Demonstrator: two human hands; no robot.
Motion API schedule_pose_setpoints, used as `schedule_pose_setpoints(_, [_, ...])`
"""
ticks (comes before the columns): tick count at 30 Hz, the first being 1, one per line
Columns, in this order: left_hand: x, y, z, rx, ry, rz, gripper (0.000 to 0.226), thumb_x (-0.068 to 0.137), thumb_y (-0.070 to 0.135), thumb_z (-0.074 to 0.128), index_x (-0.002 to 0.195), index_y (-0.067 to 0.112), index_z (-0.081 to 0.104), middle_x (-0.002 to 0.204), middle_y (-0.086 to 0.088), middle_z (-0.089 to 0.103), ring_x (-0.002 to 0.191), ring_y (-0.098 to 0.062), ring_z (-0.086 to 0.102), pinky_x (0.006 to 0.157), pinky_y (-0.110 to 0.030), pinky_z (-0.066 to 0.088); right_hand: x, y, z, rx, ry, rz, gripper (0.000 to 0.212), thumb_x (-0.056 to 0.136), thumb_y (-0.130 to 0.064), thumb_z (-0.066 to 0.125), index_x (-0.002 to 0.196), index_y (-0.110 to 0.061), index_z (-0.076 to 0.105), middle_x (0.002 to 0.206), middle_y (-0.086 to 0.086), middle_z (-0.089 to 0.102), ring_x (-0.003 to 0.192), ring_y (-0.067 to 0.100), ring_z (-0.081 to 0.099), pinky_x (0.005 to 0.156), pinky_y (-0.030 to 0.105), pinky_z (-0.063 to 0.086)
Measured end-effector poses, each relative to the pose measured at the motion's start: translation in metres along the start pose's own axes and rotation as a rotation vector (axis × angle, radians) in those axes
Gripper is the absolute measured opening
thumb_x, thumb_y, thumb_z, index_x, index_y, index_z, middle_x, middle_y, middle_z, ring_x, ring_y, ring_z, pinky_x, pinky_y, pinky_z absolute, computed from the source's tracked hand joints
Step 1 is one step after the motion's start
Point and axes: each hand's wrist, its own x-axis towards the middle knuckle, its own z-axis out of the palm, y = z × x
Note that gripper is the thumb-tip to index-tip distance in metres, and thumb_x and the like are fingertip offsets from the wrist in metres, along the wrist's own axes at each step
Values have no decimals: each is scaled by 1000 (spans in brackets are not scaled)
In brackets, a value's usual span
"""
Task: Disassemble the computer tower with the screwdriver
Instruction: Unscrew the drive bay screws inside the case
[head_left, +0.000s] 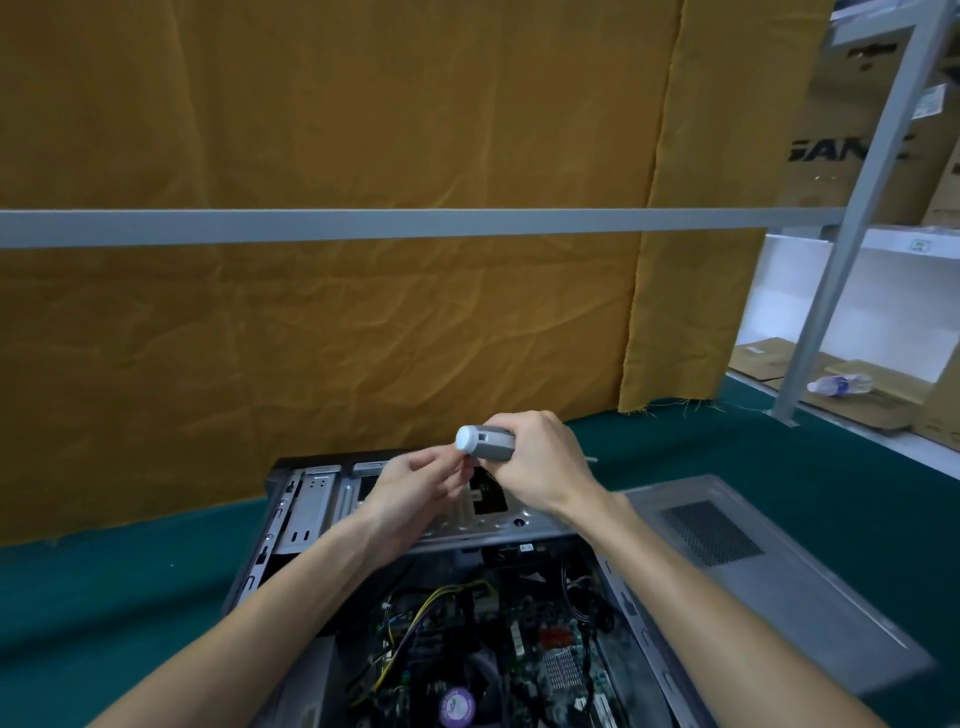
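A plastic bottle lies on flattened cardboard behind a mustard cloth.

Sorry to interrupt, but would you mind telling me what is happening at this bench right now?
A person is taking apart a computer tower that lies open on a green mat. The right hand grips a grey electric screwdriver raised above the case, and the left hand touches its white end with the fingertips. The removed side panel lies to the right. The motherboard and cables are still inside.
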Motion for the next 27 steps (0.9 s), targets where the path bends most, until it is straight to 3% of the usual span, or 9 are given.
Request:
schedule_pose_setpoints(1, [1, -1, -2, 302, 45, 148, 20, 95, 31, 67, 96, 15, 80, 87, 7, 75, 78, -5, 67, 67, -15, 50, 4, 9, -1, 21, 40, 50, 18, 85, -25, 74, 70, -27, 64, 60, -12, 61, 54, 5, 55, 47, 20, 38])
schedule_pose_setpoints(3, [5, -8, -5, 902, 80, 438, 23, 101, 37, 59, 107, 22, 76, 102, 12, 73, 96, -4, 64, 82, -20, 50, 14, 35, -5, 60, 132, 214, 31, 88, -26, 73, 62, -24, 56, 51, -12, 55, 44, 2, 48, 44, 16, 32])
schedule_pose_setpoints(6, [10, -18, -9, 1280, -14, 402, 38, 104, 46, 47, 138, 32, 56, 141, 10, 51, 133, -14, 39, 111, -41, 34, 21, 87, -3, -17, 147, 478, 32, 90, -23, 69, 62, -21, 53, 56, -9, 55, 48, 9, 49, 46, 22, 36])
schedule_pose_setpoints(9, [12, -26, -13, 1383, -35, 341, 48, 104, 51, 43, 149, 36, 41, 157, 10, 35, 147, -17, 21, 118, -46, 21, 15, 136, 9, -133, 50, 660, 12, 92, -23, 66, 80, -20, 66, 79, 2, 69, 69, 23, 66, 64, 31, 55])
schedule_pose_setpoints(11, [13, -28, -14, 1428, -6, 355, 50, 103, 51, 42, 150, 35, 39, 159, 11, 32, 148, -15, 18, 119, -44, 19, 9, 162, 17, -186, 9, 715, 4, 91, -23, 68, 92, -23, 71, 87, 4, 71, 78, 26, 68, 72, 34, 57])
schedule_pose_setpoints(21, [11, -26, -9, 1481, 27, 376, 52, 103, 50, 42, 150, 29, 37, 157, 13, 32, 146, -13, 20, 118, -38, 21, 4, 224, 45, -201, -77, 796, 22, 90, -25, 76, 111, -23, 74, 103, 9, 74, 96, 28, 69, 79, 32, 51])
schedule_pose_setpoints(27, [13, -27, -10, 1487, 30, 374, 51, 103, 51, 41, 150, 30, 37, 157, 15, 31, 145, -11, 18, 117, -37, 20, 12, 231, 58, -212, -168, 759, 26, 91, -22, 73, 117, -22, 74, 113, 12, 72, 107, 30, 68, 93, 39, 53])
